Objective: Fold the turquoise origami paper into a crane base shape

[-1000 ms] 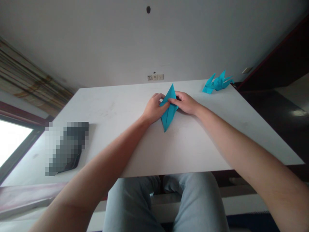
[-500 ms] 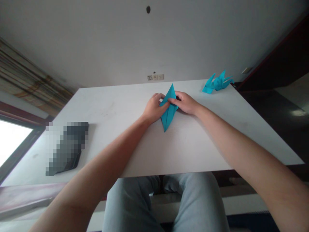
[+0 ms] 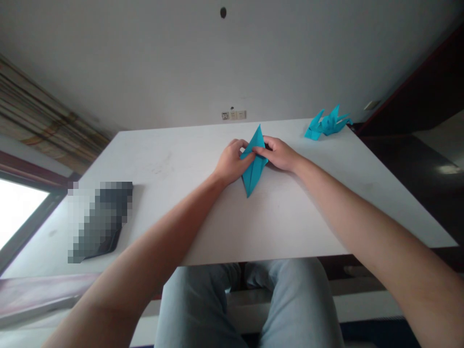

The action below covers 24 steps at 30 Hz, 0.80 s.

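A long, narrow piece of folded teal origami paper [image 3: 253, 178] lies on the white table [image 3: 163, 188], its points aimed toward the far edge and toward me. My left hand [image 3: 230, 162] curls against its left side, with fingers on the paper. My right hand [image 3: 277, 154] comes in from the right, and its fingertips press on the upper flap, meeting the left hand's fingers. Part of the paper is hidden under the fingers. A finished teal paper figure [image 3: 328, 124] with several pointed tips stands near the far right corner, apart from both hands.
A dark flat object, pixelated and unreadable [image 3: 99, 222], lies at the table's left. Wall sockets [image 3: 233, 115] sit just behind the far edge. My jeans-covered legs [image 3: 203, 304] show below the near edge. A dark floor lies beyond the right edge.
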Each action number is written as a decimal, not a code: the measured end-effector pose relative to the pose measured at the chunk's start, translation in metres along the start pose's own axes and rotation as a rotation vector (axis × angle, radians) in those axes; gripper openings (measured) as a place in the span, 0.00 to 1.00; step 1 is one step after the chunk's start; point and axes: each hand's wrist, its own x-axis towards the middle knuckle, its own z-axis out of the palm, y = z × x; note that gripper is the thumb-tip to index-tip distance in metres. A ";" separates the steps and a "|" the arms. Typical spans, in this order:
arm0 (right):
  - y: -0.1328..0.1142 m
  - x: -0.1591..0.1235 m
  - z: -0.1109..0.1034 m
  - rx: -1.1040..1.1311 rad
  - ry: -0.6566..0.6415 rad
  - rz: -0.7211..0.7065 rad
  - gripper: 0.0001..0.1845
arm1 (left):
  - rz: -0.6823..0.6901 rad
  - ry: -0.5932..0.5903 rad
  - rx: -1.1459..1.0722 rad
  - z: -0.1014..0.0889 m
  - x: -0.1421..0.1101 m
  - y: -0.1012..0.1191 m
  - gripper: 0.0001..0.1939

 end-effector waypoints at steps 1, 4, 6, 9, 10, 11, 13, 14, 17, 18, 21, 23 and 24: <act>0.000 0.000 0.000 0.000 0.001 0.003 0.27 | -0.002 0.001 0.001 0.000 0.000 0.000 0.03; 0.000 0.000 0.000 0.006 -0.001 0.007 0.27 | -0.009 0.002 0.002 0.000 0.000 0.001 0.04; 0.000 0.000 0.000 0.007 0.000 0.012 0.26 | -0.012 -0.003 0.007 -0.001 -0.001 0.002 0.04; -0.002 0.000 0.001 0.008 -0.003 0.008 0.27 | -0.015 -0.008 0.017 -0.001 -0.001 0.003 0.04; -0.002 0.000 0.001 0.011 -0.004 0.002 0.27 | -0.014 -0.008 0.017 -0.001 -0.001 0.003 0.04; -0.002 0.000 0.001 0.016 -0.005 -0.003 0.27 | -0.012 -0.007 0.017 -0.001 -0.001 0.003 0.04; -0.001 0.000 0.001 0.021 -0.006 -0.008 0.26 | -0.009 -0.006 0.017 -0.001 -0.001 0.003 0.04; -0.001 0.000 0.001 0.020 -0.004 -0.005 0.25 | -0.008 -0.006 0.019 -0.001 -0.001 0.003 0.04; 0.001 0.000 0.001 0.008 0.005 0.013 0.24 | -0.005 -0.006 0.028 -0.001 -0.001 0.003 0.05; 0.002 0.000 0.001 0.005 0.007 0.015 0.24 | -0.003 -0.006 0.029 -0.001 -0.001 0.003 0.05; 0.003 0.000 0.001 0.000 0.007 0.008 0.25 | 0.005 -0.007 0.026 -0.001 -0.001 0.003 0.04; 0.002 0.000 0.001 -0.002 0.007 0.005 0.27 | 0.012 -0.006 0.030 -0.001 -0.002 0.003 0.04; 0.002 0.000 0.002 -0.003 0.007 0.004 0.28 | 0.017 -0.005 0.036 -0.001 -0.002 0.003 0.04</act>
